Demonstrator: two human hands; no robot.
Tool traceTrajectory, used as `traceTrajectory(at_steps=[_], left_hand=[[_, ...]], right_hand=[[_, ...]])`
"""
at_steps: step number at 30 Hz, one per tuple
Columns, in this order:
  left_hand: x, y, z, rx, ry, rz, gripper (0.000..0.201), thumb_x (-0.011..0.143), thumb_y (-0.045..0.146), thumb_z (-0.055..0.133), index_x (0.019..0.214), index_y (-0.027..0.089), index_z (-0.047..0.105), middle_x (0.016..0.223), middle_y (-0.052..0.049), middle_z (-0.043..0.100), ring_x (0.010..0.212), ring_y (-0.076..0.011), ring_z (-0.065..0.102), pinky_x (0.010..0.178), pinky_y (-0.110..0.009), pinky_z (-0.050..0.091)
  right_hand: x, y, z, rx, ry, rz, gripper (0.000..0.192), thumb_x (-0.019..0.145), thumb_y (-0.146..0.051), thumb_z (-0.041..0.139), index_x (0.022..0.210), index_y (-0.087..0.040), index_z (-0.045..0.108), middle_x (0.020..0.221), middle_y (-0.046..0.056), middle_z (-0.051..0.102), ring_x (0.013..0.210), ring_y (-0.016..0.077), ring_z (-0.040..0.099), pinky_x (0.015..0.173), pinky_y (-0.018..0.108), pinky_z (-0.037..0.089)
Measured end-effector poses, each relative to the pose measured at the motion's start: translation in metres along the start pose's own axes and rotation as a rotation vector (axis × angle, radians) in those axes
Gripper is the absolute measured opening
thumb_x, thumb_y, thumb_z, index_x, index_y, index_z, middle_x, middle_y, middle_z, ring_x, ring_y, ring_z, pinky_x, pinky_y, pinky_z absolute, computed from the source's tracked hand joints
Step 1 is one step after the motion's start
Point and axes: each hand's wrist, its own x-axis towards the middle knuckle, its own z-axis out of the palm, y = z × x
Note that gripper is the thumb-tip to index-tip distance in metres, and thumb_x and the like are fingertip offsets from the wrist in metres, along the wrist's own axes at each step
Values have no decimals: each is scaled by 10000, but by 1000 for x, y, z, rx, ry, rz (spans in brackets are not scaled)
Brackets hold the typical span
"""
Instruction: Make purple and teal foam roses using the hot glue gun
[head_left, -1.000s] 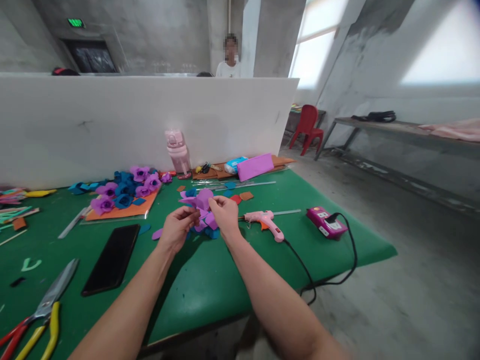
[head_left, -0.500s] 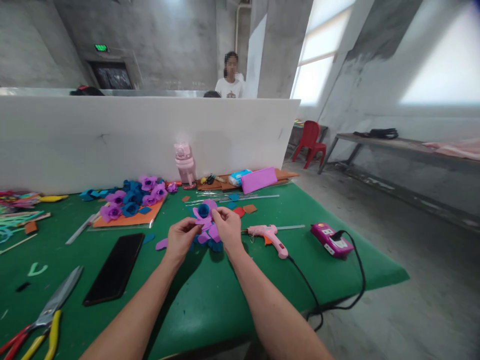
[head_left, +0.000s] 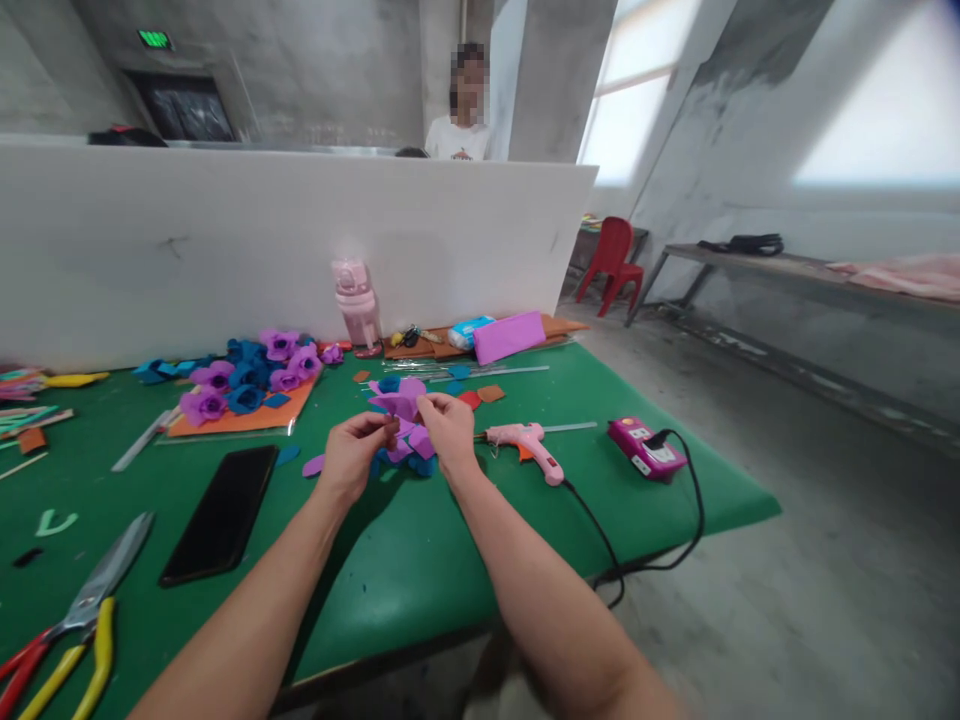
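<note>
1. The left hand [head_left: 352, 452] and the right hand [head_left: 450, 430] meet above the green surface [head_left: 405, 560], and both pinch a purple foam flower [head_left: 403, 400] between thumb and fingertips.
2. The flower sits between the two hands and just above them; its lower part is hidden behind the fingers, so its stem or base cannot be made out.
3. Loose purple and blue foam pieces [head_left: 416, 455] lie right under the hands, partly covered by them.
4. A pink glue gun [head_left: 525, 445] lies just to the right of the right hand, its black cord running off the surface edge.
5. A black phone [head_left: 223, 513] lies to the left of the left hand; scissors [head_left: 97, 585] and yellow-handled pliers [head_left: 67, 670] lie farther left, cut off by the frame edge.
6. A pile of finished flowers [head_left: 247, 378] rests beyond the left hand.
7. A person stands behind the white partition [head_left: 225, 240], mostly hidden.
</note>
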Motion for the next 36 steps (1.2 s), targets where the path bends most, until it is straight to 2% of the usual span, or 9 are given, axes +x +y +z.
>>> traceTrajectory(at_steps=[7,16,27,36], left_hand=[[0,0,1,2,-39,-42,208,521,255,781,634,135,655,550,10,594,484,-85,507,498,-216,405],[0,1,3,13,-12,-47,226,502,261,795,627,137,653,519,17,583,467,-82,498,485,-216,401],[1,-2,1,13,-33,-48,234,501,257,801,634,135,653,527,17,586,467,-81,506,480,-210,416],[1,-5,1,34,-48,-29,222,513,262,795,635,141,654,519,17,580,464,-88,511,486,-219,426]], right_hand=[[1,-1,1,57,-9,42,234,698,-318,520,563,-163,633,513,-21,599,531,114,555,551,207,427],[0,-3,0,81,-5,82,225,694,-309,534,554,-154,618,504,-20,583,492,98,517,520,203,400],[3,5,0,48,-9,20,247,719,-334,517,585,-157,622,493,-27,568,511,100,527,544,205,401],[0,-2,1,83,-37,42,239,712,-340,515,570,-161,586,499,-31,546,505,92,494,519,193,396]])
